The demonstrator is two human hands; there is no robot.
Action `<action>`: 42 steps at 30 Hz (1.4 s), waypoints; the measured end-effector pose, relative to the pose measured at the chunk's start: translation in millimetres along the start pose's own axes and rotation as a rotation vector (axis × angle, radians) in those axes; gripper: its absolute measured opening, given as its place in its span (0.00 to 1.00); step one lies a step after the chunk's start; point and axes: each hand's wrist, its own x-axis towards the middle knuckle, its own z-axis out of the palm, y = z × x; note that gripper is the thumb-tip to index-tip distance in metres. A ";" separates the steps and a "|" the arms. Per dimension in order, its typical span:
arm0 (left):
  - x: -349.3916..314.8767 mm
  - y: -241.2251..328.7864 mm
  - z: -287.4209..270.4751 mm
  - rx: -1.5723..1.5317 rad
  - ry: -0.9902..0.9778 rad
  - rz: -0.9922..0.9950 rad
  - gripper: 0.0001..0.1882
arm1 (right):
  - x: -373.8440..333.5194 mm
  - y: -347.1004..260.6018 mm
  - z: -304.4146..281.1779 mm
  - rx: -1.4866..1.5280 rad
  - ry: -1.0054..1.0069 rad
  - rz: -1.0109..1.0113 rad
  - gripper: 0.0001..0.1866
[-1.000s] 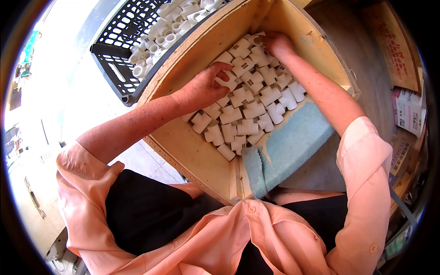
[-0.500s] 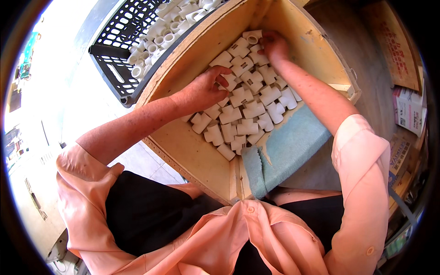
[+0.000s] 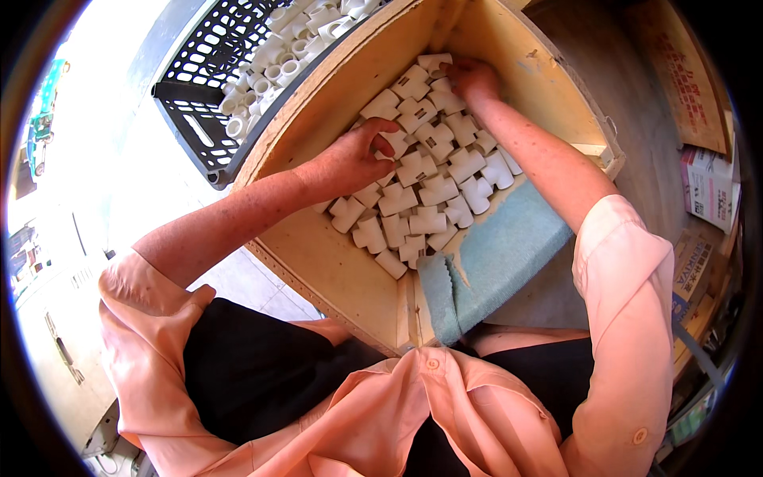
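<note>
White plastic pipe tees (image 3: pixel 417 168) lie packed close together on the floor of a wooden box (image 3: pixel 334 266) in front of me. My left hand (image 3: pixel 362 157) hovers over the left side of the layer, fingers curved and thumb apart, with no tee visible between them. At the far end of the box, my right hand (image 3: pixel 474 79) has its fingers bent down against a white pipe tee (image 3: pixel 434 63) lying at the far edge of the layer. Part of its grip is hidden behind the hand.
A black perforated crate (image 3: pixel 191 95) full of loose white fittings (image 3: pixel 274 67) stands beyond the box's left wall. Light-blue cloth padding (image 3: pixel 513 246) covers the box's near right edge. Cardboard cartons (image 3: pixel 710 187) stand at the far right.
Both hands stay in nearly the same places, and the right fingers remain at the far tee. The whole view has shifted very slightly.
</note>
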 end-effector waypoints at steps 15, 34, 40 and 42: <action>-5.5 5.4 -3.0 -0.005 0.019 0.023 0.27 | 5.1 4.3 -1.1 -0.064 0.010 -0.102 0.18; 14.2 35.1 -161.0 0.011 0.544 0.413 0.17 | -88.3 -73.0 -88.8 -0.055 -0.571 -0.307 0.15; 49.0 1.6 -168.4 0.004 0.578 0.064 0.16 | -112.6 -71.6 -98.5 -0.348 -0.491 -0.419 0.12; 66.8 -5.6 -166.7 0.158 0.593 0.119 0.16 | -114.9 -72.5 -99.4 -0.347 -0.476 -0.466 0.11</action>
